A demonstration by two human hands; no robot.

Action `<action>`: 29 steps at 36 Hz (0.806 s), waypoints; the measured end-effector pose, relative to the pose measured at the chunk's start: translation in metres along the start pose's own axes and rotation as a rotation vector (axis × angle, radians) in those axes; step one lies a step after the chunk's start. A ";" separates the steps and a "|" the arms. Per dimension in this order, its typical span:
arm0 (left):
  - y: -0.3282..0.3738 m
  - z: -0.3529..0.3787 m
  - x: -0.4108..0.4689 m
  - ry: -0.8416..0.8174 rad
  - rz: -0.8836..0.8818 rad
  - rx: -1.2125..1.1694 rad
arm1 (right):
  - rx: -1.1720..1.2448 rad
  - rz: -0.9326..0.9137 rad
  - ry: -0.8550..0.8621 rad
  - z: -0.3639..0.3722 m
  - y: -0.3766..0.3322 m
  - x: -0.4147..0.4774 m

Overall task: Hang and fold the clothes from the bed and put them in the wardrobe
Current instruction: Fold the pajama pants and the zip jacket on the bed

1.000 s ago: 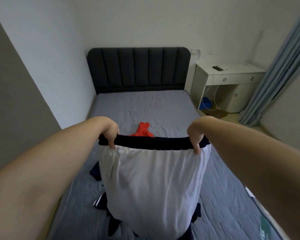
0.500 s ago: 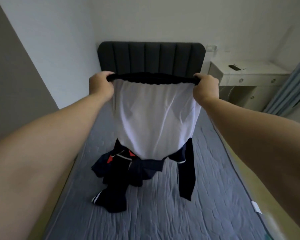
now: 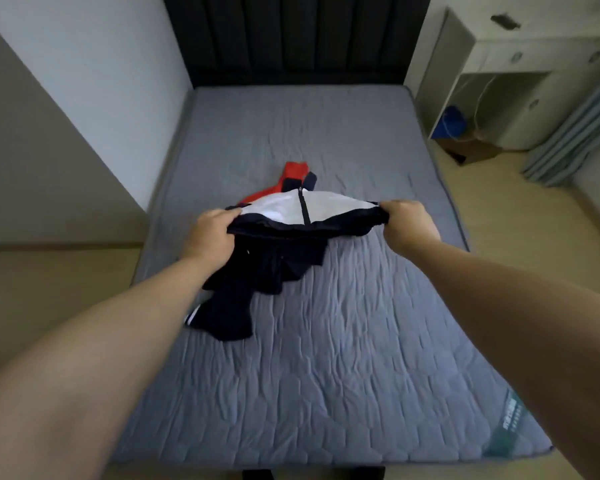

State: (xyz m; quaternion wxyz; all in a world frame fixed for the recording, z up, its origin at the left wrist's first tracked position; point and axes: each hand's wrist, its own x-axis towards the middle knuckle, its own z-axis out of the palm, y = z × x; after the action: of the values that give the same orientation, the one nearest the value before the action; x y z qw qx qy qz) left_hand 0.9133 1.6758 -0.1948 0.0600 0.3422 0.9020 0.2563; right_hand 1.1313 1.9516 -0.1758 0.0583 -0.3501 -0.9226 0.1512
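Jacket (image 3: 302, 211) — navy outside, white lining, a dark zip down the middle — hangs low over the middle of the bed (image 3: 326, 375) in the head view, one edge stretched between both hands while a sleeve and loose folds trail on the mattress. The left hand (image 3: 212, 233) has its fingers (image 3: 227, 216) curled round the left end of that edge. The right hand (image 3: 407, 221) grips the right end the same way, so neither is free. It looks light, soft and limp, with a lining that is probably slick, so it will sag wherever it is unsupported. The shoulders or collar seem the better hold for hanging. By count there is one garment — the red cloth (image 3: 293, 174) beyond the lining looks like part of it, though I cannot be sure. There are also two hands, one bed, and one white desk (image 3: 534, 53) beside the headboard (image 3: 291, 36).
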 end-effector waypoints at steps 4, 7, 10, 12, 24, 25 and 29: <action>-0.059 0.098 -0.042 -0.187 -0.010 0.089 | -0.153 0.028 -0.244 0.098 0.038 -0.030; -0.096 0.161 -0.072 -0.371 -0.010 0.200 | -0.363 0.032 -0.504 0.164 0.056 -0.049; -0.120 0.210 -0.105 -0.515 -0.026 0.281 | -0.502 -0.061 -0.664 0.225 0.075 -0.072; -0.133 0.234 -0.125 -0.594 -0.053 0.322 | -0.546 -0.147 -0.732 0.258 0.083 -0.088; -0.173 0.300 -0.222 -0.963 -0.055 0.637 | -0.765 -0.408 -0.969 0.358 0.103 -0.181; -0.172 0.303 -0.227 -0.957 -0.018 0.640 | -0.763 -0.393 -0.976 0.361 0.103 -0.186; -0.164 0.317 -0.243 -0.984 0.001 0.671 | -0.717 -0.312 -1.040 0.377 0.110 -0.205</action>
State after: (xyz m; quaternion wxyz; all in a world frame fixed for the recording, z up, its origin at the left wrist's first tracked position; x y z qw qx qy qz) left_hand 1.0917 1.5479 -0.5668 0.3594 0.4213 0.7998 -0.2315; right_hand 1.2735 1.8034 -0.5682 -0.4951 -0.0908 -0.8637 -0.0265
